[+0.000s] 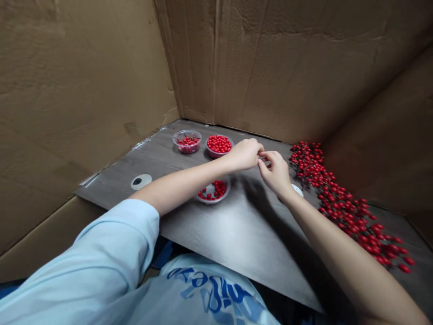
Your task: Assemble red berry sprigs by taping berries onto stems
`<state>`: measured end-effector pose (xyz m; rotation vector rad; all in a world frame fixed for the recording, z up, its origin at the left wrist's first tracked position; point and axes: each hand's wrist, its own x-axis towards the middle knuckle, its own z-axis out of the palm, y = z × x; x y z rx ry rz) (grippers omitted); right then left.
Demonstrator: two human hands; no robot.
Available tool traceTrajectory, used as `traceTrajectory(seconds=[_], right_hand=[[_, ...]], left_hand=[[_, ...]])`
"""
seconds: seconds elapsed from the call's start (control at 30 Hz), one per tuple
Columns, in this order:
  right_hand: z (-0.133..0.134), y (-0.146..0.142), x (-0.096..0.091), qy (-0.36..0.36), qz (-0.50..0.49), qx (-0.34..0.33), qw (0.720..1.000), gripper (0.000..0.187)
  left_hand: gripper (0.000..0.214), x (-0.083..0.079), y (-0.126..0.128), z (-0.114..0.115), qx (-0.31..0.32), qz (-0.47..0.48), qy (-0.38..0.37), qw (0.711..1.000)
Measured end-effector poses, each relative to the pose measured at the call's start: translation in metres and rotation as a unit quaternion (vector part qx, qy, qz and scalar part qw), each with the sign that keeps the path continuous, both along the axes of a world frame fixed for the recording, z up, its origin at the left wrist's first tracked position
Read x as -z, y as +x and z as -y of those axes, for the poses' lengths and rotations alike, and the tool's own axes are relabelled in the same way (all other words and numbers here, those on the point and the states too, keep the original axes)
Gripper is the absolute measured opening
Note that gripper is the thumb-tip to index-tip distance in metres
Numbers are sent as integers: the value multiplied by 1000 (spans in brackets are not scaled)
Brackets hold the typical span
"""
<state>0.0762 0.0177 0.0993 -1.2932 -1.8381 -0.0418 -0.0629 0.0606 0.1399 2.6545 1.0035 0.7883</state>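
Note:
My left hand (248, 154) and my right hand (275, 173) meet fingertip to fingertip above the table, both closed in a pinch. Whatever lies between the fingers is hidden or too small to make out. Just left of my left hand stands a round tub heaped with red berries (219, 144). Below my left forearm, a clear bowl (213, 201) holds a loose ring of red berries (219, 188), its far part covered by the arm. A second clear tub (187, 141) at the back left contains red berries with thin dark stems.
Red berry sprays (333, 194) lie along the table's right side. A white disc with a dark centre (141, 181) is at the left, and a small white round thing (297, 190) shows behind my right wrist. Cardboard walls (270, 67) enclose the grey table (230, 234).

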Motion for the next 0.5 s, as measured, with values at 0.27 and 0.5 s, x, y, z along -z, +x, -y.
traceTrajectory(seconds=[0.27,0.5], right_hand=[[-81,-115,-32,-75,264,-95,957,27],[-143,-191,-37,-145,396,-91,902,35]], left_hand=[[33,-3,-143,-46,-203,4,-25,979],[45,13,-218,-99,-270,-188,-90,940]])
